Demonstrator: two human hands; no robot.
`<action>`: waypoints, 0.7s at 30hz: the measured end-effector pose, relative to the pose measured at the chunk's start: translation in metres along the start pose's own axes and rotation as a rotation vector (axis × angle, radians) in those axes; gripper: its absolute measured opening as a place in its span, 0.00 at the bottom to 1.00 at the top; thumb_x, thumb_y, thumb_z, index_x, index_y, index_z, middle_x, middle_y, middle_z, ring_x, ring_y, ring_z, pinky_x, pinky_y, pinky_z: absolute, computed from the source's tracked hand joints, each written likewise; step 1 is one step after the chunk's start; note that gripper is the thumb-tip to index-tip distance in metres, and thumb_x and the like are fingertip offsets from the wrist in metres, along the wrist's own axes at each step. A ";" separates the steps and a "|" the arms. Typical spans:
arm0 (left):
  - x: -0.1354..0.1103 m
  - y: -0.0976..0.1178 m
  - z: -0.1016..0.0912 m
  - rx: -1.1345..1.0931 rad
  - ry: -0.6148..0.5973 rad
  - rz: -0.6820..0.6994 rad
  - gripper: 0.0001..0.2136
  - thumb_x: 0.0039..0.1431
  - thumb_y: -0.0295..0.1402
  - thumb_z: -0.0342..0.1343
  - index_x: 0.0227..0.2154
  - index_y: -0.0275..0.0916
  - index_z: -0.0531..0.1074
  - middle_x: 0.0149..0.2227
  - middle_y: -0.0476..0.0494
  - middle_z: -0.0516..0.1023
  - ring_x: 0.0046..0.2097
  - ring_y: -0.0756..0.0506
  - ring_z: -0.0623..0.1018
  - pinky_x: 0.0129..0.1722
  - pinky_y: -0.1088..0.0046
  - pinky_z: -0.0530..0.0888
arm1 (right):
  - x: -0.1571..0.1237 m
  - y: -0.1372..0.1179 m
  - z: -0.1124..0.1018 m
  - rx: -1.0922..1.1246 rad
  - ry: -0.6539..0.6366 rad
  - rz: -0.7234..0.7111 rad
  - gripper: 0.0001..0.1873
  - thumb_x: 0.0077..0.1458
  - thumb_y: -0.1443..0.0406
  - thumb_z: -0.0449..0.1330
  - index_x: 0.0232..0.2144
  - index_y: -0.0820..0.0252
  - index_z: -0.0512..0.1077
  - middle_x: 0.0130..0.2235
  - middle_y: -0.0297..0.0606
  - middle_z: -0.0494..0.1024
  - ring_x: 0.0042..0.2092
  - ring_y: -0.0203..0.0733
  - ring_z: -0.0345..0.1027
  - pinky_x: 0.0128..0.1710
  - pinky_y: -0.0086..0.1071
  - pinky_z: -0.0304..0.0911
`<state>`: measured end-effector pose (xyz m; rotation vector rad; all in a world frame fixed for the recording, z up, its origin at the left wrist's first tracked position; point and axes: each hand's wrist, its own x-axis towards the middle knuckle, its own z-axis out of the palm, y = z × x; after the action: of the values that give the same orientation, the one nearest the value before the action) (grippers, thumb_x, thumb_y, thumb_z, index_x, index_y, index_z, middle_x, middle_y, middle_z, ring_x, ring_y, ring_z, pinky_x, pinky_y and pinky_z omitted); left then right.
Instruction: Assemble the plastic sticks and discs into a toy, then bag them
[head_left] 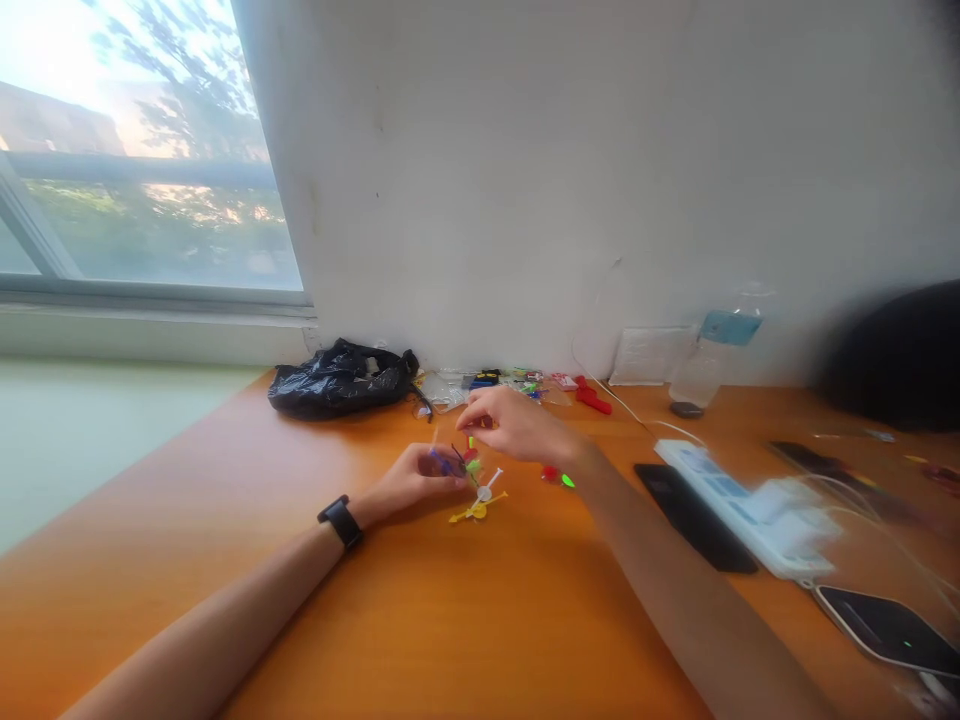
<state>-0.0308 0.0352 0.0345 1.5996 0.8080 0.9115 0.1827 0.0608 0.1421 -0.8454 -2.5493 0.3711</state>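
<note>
My left hand (415, 478), with a black watch on its wrist, is closed around the end of a small blue plastic piece (442, 462). Beside those fingertips are a red piece (470, 455) and a light green piece (472, 467). A white piece (484, 494) and a yellow piece (477, 511), each a thin rod with a round middle, lie just in front on the wooden table (420, 620). Above them hovers my right hand (504, 420), fingers curled and pinched together; whatever they hold is too small to name. Whether the coloured pieces are joined, I cannot tell.
Right of the pieces are red bits (550, 473) and a green bit (568, 481). Along the wall lie a black plastic bag (341, 380), clear packets (446, 388) and a red object (593, 396). A bottle (705, 365), power strip (739, 505) and phone (694, 515) stand right.
</note>
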 end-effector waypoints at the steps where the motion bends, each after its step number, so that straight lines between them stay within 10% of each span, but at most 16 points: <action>1: 0.000 0.000 0.000 -0.005 -0.003 0.003 0.13 0.55 0.41 0.71 0.31 0.36 0.78 0.30 0.47 0.77 0.31 0.49 0.72 0.31 0.74 0.67 | 0.000 0.000 0.000 0.003 0.006 0.002 0.12 0.58 0.72 0.61 0.34 0.56 0.84 0.36 0.37 0.79 0.34 0.37 0.68 0.33 0.31 0.56; 14: -0.002 -0.003 0.002 -0.096 -0.032 0.000 0.17 0.53 0.44 0.73 0.36 0.35 0.81 0.34 0.43 0.83 0.35 0.44 0.79 0.38 0.68 0.75 | 0.000 0.004 0.002 0.035 -0.025 0.028 0.11 0.57 0.72 0.62 0.35 0.57 0.84 0.35 0.37 0.81 0.36 0.41 0.71 0.35 0.31 0.61; 21: 0.005 -0.013 -0.004 -0.205 0.120 -0.005 0.19 0.53 0.38 0.74 0.45 0.36 0.80 0.45 0.37 0.84 0.44 0.41 0.82 0.45 0.68 0.76 | 0.006 -0.005 -0.003 0.151 0.319 -0.053 0.14 0.66 0.68 0.55 0.49 0.55 0.77 0.45 0.39 0.79 0.41 0.40 0.71 0.41 0.32 0.65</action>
<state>-0.0325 0.0442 0.0236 1.3750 0.7738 1.0596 0.1773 0.0605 0.1482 -0.7159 -2.2145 0.3732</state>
